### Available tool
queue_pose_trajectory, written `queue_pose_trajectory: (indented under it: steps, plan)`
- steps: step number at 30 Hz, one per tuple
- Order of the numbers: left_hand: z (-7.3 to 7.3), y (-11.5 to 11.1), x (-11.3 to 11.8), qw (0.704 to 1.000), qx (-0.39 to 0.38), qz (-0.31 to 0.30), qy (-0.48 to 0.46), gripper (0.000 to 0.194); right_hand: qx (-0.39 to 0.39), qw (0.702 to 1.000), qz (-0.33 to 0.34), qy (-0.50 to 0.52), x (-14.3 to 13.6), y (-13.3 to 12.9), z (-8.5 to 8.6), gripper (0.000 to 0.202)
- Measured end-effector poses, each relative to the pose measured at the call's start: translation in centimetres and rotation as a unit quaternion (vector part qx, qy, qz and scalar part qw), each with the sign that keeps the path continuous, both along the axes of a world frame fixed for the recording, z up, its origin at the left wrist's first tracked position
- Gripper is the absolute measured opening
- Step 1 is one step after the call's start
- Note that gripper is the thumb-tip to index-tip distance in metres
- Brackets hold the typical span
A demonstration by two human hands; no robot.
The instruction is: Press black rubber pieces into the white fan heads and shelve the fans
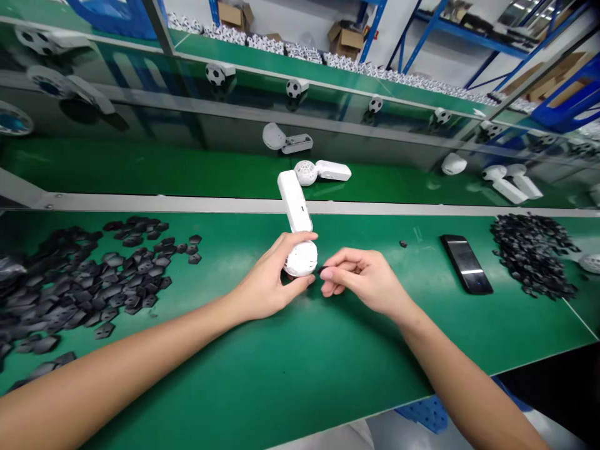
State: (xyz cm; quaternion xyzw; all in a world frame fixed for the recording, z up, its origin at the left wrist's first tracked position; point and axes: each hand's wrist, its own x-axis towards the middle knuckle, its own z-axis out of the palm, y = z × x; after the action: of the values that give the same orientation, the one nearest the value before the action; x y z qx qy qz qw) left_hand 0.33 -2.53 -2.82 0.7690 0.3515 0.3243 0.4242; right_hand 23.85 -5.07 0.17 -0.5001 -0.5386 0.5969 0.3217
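My left hand (276, 275) is wrapped round the round head of a white plastic fan-like device (295, 203), whose long handle points away from me over the table's metal edge strip. Close on the right, my right hand (359, 278) pinches a small black piece (322, 269) between thumb and fingertips. A slight gap separates that piece from the white head. Fingers hide much of the piece, so its exact shape does not show.
Flat black pentagon-like pieces (112, 281) lie heaped at left. A phone (466, 264) and a pile of small black parts (532, 253) are at right, with one loose bit (403, 244) nearer. Behind stands another white device (332, 170) on the green conveyor (210, 175).
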Motion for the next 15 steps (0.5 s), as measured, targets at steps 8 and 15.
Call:
queue_pose_trajectory:
  steps: [8, 15]
  plan:
    - [0.3, -0.4, 0.3, 0.999, 0.018, -0.026, 0.008, 0.061, 0.073, 0.996, -0.039, -0.043, -1.7, -0.7, -0.6, 0.026]
    - [0.6, -0.7, 0.9, 1.000, 0.019, 0.021, 0.007, 0.045, 0.119, 0.985, -0.077, -0.099, -2.3, -1.2, -0.9, 0.044]
